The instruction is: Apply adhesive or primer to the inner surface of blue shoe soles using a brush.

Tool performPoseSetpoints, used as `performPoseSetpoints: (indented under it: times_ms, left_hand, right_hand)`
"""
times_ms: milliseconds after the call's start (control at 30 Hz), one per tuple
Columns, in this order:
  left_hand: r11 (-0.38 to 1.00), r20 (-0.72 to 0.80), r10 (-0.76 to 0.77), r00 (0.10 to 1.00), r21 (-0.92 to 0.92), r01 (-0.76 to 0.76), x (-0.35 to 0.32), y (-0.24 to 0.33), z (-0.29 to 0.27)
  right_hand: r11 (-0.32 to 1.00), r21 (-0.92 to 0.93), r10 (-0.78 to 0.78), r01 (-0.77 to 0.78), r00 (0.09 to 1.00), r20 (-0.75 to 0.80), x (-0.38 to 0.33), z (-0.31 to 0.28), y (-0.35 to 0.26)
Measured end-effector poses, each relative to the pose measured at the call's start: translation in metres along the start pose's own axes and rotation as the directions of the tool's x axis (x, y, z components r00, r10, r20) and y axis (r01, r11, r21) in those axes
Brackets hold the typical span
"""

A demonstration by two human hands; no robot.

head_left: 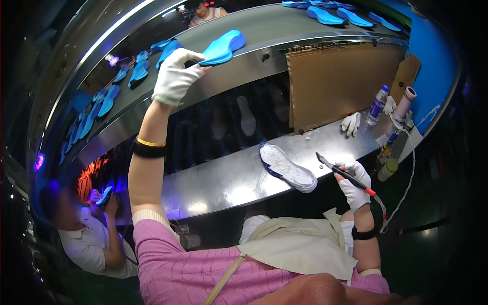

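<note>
My left hand (177,77), in a white glove with the fingertips bare, reaches up to the conveyor. Its thumb and fingers pinch one end of a bright blue shoe sole piece (223,47). Close above the bench, my gloved right hand (356,185) is closed around a glue brush (329,164) with a dark handle, a red band and a tube trailing from its back end. The bristles point left, apart from anything else. Between my hands, a shoe sole (287,166) with a white inside and a dark blue edge lies on the metal bench (223,180).
More blue sole pieces (138,73) ride the conveyor belt (269,25). A cardboard sheet (345,84) hangs beneath its right part. Spare gloves (351,124), a bottle (377,104) and a pink cylinder (405,101) stand right. A co-worker (94,239) sits left, holding a sole.
</note>
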State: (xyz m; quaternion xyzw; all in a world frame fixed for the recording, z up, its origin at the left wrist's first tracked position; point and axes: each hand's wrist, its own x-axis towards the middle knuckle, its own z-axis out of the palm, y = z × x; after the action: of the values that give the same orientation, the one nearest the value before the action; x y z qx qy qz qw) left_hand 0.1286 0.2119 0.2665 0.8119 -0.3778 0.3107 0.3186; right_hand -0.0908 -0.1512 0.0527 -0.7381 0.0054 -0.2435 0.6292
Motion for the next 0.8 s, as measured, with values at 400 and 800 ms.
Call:
performPoseSetpoints:
  times_ms: [400,800]
  left_hand:
    - [-0.229,0.24,-0.376,0.895,-0.96,0.161,-0.098,0.024,0.074]
    - [-0.878,0.787,-0.083,0.612,-0.348,0.328,-0.223,0.122,0.207]
  right_hand:
    - [0.972,0.183,0.169,-0.15,0.981,-0.093,0.0,0.005,0.0]
    - [0.941,0.168,0.26,-0.295,0.944,0.203,-0.003,0.031,-0.019]
